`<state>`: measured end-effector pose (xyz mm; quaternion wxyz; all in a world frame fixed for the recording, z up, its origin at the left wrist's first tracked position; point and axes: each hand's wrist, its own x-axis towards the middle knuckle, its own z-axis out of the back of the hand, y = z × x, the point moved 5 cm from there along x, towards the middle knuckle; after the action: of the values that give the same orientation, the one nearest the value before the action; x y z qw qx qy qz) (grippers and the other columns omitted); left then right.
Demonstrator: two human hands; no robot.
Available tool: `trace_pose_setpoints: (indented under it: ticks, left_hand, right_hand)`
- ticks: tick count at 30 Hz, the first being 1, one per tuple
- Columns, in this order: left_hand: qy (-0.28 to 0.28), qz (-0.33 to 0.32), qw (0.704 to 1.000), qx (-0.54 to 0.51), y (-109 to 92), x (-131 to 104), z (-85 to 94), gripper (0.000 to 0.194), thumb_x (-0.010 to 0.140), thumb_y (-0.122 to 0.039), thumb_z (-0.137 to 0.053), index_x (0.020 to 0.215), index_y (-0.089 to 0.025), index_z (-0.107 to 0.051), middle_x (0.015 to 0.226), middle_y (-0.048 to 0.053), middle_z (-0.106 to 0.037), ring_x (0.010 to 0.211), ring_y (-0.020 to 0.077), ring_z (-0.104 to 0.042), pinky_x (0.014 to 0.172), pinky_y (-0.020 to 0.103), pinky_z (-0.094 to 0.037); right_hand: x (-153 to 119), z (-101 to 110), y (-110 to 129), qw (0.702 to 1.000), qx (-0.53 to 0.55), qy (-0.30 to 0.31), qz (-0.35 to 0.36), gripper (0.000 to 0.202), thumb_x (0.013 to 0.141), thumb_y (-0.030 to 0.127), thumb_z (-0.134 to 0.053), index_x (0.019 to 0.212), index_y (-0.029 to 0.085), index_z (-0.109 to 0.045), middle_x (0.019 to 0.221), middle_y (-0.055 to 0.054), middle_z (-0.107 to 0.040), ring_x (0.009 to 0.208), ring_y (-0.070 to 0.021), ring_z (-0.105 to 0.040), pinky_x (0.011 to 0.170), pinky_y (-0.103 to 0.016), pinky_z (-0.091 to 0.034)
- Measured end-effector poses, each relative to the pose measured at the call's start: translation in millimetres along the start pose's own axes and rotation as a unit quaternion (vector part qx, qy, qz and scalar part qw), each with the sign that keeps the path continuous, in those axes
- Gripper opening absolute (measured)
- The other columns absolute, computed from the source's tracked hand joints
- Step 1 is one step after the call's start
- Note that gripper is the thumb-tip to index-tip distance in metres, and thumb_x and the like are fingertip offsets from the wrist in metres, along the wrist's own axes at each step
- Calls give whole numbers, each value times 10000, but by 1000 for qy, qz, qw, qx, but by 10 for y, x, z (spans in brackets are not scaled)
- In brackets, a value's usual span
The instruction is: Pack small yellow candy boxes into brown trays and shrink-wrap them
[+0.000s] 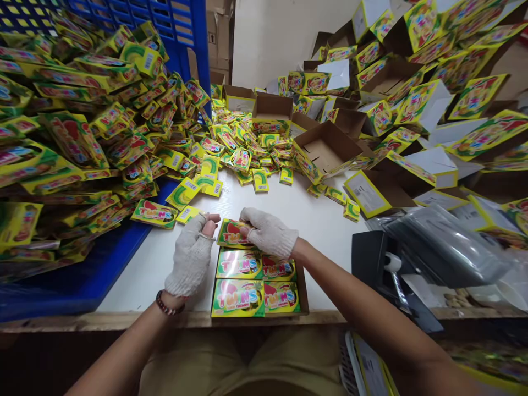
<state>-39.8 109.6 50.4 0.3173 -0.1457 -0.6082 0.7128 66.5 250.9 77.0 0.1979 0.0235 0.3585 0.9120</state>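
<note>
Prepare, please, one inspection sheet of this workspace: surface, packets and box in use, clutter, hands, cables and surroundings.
Surface: white table, with a worn brown front edge.
Job's things: an open box at the near edge; four packets visible in it, lying flat in two rows.
Clutter: loose packets heaped at the far side; open boxes piled toward the right; clear plastic and a black object at right.
Hands: both gloved; right hand holds a packet at the box's far end; left hand is left of the box, nothing seen in it.
Cables: nothing seen.
Surroundings: blue basket heaped with packets at left; pale wall behind.
</note>
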Motion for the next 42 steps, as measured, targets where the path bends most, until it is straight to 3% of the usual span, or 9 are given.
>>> trace_pose_setpoints:
  ticks: [5, 8, 11, 14, 19, 23, 27, 39, 42]
  left_hand:
    - [-24, -15, 999, 15, 46, 2, 2, 394, 936, -499, -459, 1048, -179, -657, 1032, 71, -696, 937, 204, -647, 838, 347, -516]
    - [38, -144, 984, 93, -127, -29, -63, 330, 953, -422, -456, 1073, -198, -666, 1108, 73, -703, 1058, 217, -632, 966, 380, -482]
    - [179, -279, 914, 232, -319, -53, -286, 283, 955, -330, -441, 1033, -193, -676, 1075, 79, -709, 1047, 229, -618, 961, 398, -468]
    - [230, -264, 855, 382, -329, 53, -427, 219, 918, -283, -480, 927, -170, -668, 929, 99, -684, 911, 251, -608, 816, 399, -479]
    - [254, -290, 790, 476, -338, 118, -498, 134, 876, -261, -538, 855, -193, -651, 914, 83, -659, 874, 266, -588, 745, 396, -438]
    - [293, -323, 768, 468, -370, 22, -526, 171, 905, -226, -494, 940, -192, -658, 956, 80, -663, 892, 250, -591, 771, 384, -442]
    - [271, -319, 747, 517, -367, 31, -528, 190, 898, -221, -503, 983, -201, -671, 984, 98, -651, 912, 274, -592, 738, 390, -450]
    - [256, -329, 785, 458, -388, -125, -559, 226, 908, -284, -517, 794, -185, -686, 909, 115, -645, 929, 284, -565, 810, 458, -495]
    - [244, -310, 842, 368, -339, -90, -443, 259, 931, -281, -469, 857, -193, -701, 919, 99, -673, 933, 262, -594, 861, 456, -509]
  right_hand:
    - [114, -70, -218, 976, 200, -71, -43, 157, 895, 356, -466, 820, 219, -462, 757, 18, -527, 702, -141, -486, 642, -261, -388]
    - [103, 1, -433, 936, 306, -160, -70, 253, 908, 480, -434, 867, 233, -470, 783, 10, -553, 723, -147, -514, 655, -264, -435]
    - [37, 37, -551, 908, 358, -203, -82, 306, 888, 544, -447, 875, 240, -474, 784, 1, -564, 705, -151, -520, 649, -273, -458]
    - [-65, 97, -565, 893, 382, -231, -60, 314, 855, 548, -508, 864, 235, -488, 778, 8, -551, 677, -143, -497, 642, -277, -459]
    - [-263, 254, -553, 908, 333, -250, -40, 355, 859, 574, -527, 845, 220, -502, 795, 12, -548, 697, -134, -479, 650, -270, -434]
    - [-390, 317, -494, 925, 290, -240, -51, 353, 873, 568, -510, 828, 219, -478, 776, 19, -528, 708, -137, -479, 655, -273, -419]
    - [-467, 245, -434, 942, 246, -211, -93, 279, 879, 489, -477, 803, 221, -458, 733, 27, -506, 691, -140, -466, 643, -277, -399]
    - [-523, 34, -425, 944, 250, -158, -147, 187, 869, 384, -487, 787, 218, -458, 688, 40, -507, 657, -136, -464, 619, -269, -383]
    - [-508, 203, -410, 942, 259, -188, -99, 206, 871, 402, -505, 791, 212, -496, 714, 29, -539, 677, -141, -489, 636, -274, -401]
